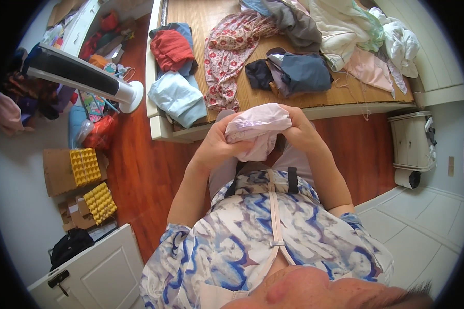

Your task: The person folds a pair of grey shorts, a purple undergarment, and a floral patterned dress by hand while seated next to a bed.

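A pale pink cloth garment [258, 129], bunched up with a purplish band along one edge, is held up in front of my lap. Its exact kind cannot be made out. My left hand [219, 140] is closed on its left side, thumb lying across the front. At the upper right edge my right hand [300, 130] grips the same cloth, fingers curled behind it. Just beyond, on the bed's wooden mat, are a folded light blue garment [175, 98], a folded red garment [174, 50] and a red-flowered white cloth [232, 51].
Folded dark blue clothes [307, 72] and a heap of white bedding [340, 31] lie farther along the bed [294, 107]. To the left stand a tower fan [82, 77], cardboard boxes [59, 172] with yellow egg trays [85, 167], and a white door [98, 273]. A small cabinet [412, 141] is at right.
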{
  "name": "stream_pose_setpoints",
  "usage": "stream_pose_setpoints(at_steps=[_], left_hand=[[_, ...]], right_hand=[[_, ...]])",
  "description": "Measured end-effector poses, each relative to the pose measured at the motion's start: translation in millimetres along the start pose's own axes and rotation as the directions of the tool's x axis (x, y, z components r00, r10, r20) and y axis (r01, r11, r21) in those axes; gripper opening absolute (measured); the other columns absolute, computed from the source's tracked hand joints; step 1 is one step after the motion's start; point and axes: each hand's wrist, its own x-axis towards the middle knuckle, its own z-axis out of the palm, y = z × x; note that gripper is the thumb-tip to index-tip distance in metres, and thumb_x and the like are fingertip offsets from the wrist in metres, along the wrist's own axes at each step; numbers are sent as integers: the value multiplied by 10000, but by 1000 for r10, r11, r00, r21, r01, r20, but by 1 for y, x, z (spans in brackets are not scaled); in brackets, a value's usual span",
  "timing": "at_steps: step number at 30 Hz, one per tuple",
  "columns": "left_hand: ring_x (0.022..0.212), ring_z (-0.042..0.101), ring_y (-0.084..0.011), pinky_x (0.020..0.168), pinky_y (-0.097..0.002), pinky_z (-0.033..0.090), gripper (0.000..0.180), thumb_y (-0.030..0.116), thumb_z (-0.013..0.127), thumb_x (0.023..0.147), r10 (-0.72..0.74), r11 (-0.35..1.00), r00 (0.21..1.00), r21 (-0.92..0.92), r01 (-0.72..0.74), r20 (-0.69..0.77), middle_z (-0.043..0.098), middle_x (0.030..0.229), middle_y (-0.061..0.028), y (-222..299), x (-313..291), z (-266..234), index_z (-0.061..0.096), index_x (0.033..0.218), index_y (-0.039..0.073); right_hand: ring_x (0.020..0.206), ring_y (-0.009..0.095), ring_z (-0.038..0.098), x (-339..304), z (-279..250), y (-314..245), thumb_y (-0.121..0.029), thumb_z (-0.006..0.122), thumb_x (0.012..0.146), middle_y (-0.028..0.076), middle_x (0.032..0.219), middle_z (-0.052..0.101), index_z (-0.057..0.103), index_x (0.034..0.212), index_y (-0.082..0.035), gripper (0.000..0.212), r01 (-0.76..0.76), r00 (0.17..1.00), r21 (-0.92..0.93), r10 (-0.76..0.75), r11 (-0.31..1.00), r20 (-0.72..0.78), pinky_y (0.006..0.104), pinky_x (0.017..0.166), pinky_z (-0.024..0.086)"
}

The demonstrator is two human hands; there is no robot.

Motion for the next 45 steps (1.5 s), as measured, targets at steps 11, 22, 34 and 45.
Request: stream_pose_setpoints(at_steps=[11, 22, 34, 45], left_hand=[[1037, 634, -169, 902, -291, 498, 421, 25, 644, 856, 101, 989, 974, 131, -75, -202, 654, 1150, -90, 8, 5, -2, 556, 1265, -18], [937, 662, -359, 807, -368, 528, 555, 121, 735, 750, 374, 413, 915, 910, -19, -151, 668, 1041, -202, -23, 14, -5, 559, 1271, 49], [1119, 596, -192, 1004, -331, 452, 533, -37, 584, 809, -164, 908, 978, -366, 201, 130, 609, 1214, -108, 2, 3, 3, 480, 1331, -8], [919, 656, -366, 770, -399, 522, 539, 108, 709, 750, 475, 362, 876, 925, -113, -79, 670, 1005, -191, -22, 11, 4, 559, 1262, 36]], right_hand=[[892, 243, 645, 2, 13, -15, -125, 694, 783, 115, 955, 681, 620, 1127, -18, 367, -226, 967, -181, 244, 957, 80, 327, 791, 491], [949, 85, 581, -4, 11, -11, -16, 640, 769, 17, 1036, 661, 638, 1141, -7, 372, -280, 955, 292, 235, 915, 180, 265, 862, 466], [907, 385, 651, 1, 14, 9, -62, 708, 750, 214, 958, 666, 625, 1118, -44, 377, -211, 977, -521, 161, 827, -141, 371, 750, 520], [812, 227, 674, -5, 35, -19, -139, 745, 783, 106, 904, 693, 569, 1250, -47, 507, -124, 981, -13, 124, 992, 148, 328, 754, 514]])
